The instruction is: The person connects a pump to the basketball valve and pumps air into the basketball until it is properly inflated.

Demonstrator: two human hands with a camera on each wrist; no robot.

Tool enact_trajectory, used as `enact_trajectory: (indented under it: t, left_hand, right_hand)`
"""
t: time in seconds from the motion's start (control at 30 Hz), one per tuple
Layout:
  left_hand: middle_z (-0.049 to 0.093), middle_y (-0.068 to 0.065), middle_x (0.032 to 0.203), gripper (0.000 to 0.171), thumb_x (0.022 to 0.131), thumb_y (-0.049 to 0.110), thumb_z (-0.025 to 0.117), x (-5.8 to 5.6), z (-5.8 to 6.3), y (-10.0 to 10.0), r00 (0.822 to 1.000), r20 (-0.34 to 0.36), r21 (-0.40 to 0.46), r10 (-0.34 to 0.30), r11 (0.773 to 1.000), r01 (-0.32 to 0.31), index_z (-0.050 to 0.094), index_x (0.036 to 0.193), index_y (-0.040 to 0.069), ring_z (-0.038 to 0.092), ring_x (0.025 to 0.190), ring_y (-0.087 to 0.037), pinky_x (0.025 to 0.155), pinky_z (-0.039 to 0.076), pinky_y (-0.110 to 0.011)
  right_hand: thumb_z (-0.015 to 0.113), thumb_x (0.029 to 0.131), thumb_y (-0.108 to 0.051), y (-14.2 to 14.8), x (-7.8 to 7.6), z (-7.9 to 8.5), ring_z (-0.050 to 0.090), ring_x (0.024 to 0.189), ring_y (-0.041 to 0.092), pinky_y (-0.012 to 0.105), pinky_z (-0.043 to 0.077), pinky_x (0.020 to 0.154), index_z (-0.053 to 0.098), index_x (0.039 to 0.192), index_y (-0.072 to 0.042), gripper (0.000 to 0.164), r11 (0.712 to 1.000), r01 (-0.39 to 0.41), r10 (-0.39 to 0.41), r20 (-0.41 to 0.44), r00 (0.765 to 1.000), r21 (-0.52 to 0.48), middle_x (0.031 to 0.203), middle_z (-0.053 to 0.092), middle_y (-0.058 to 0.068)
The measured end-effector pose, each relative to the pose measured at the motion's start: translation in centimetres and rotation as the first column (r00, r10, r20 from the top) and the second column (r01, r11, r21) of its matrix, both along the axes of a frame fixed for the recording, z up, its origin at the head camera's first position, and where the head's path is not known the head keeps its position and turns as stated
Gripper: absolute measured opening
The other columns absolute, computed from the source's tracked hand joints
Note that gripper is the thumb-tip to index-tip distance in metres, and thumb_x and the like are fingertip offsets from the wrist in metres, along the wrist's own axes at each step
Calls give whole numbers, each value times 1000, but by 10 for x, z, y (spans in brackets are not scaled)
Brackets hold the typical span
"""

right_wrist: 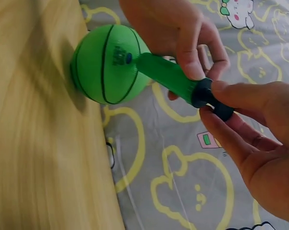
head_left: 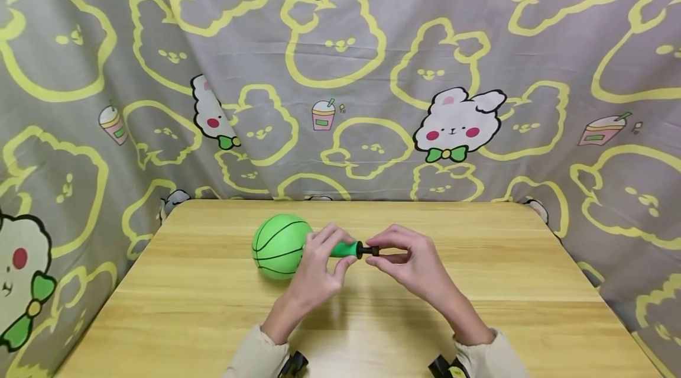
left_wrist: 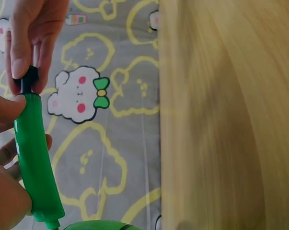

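Observation:
A green ball [head_left: 279, 248] with black basketball lines sits on the wooden table, left of centre. My left hand [head_left: 318, 265] grips the green barrel of a small hand pump [left_wrist: 36, 158] just right of the ball. The pump lies roughly level, its narrow end pointing at a dark blue spot [right_wrist: 129, 58] on the ball, close to the surface. From the right, my right hand [head_left: 412, 257] pinches the black handle [right_wrist: 222, 109] between thumb and fingers. A short length of black rod shows between handle and barrel.
The wooden table [head_left: 213, 319] ends at a grey curtain [head_left: 362, 147] with yellow outlined animals, which hangs behind and along both sides. Black devices [head_left: 292, 364] are strapped at both wrists, beside the cream sleeves [head_left: 258, 357].

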State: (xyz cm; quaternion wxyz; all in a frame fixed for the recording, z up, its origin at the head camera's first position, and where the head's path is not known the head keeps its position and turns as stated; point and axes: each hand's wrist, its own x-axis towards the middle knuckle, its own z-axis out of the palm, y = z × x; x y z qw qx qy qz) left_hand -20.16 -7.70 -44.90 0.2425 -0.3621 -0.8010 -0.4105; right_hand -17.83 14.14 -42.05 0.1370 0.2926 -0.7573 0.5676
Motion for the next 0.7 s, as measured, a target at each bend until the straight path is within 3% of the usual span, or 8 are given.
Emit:
enact_trajectory:
  t: [0.4,0.7]
  left_hand:
    - [66,2,114,30,86,10,76,-7,2,-10,998,-1,6,70,998,-70,64,113,12,62,111,-17,96,35,-49]
    - [67,-1,116,30,87,13,74,-11,5,-18,995,-9,9,100,995,-100,66,115,10,61,113,-19,97,34,-51]
  right_hand:
    - [81,84,1,22,4,18,74,93,23,33,60,74,77,107,-9,26,999,9,-9,-1,1000,33,103,71,6]
    - [80,83,5,41,6,28,73,95,26,35,60,75,76,108,-5,27,1000,7,-7,-9,1000,30,106,70,9]
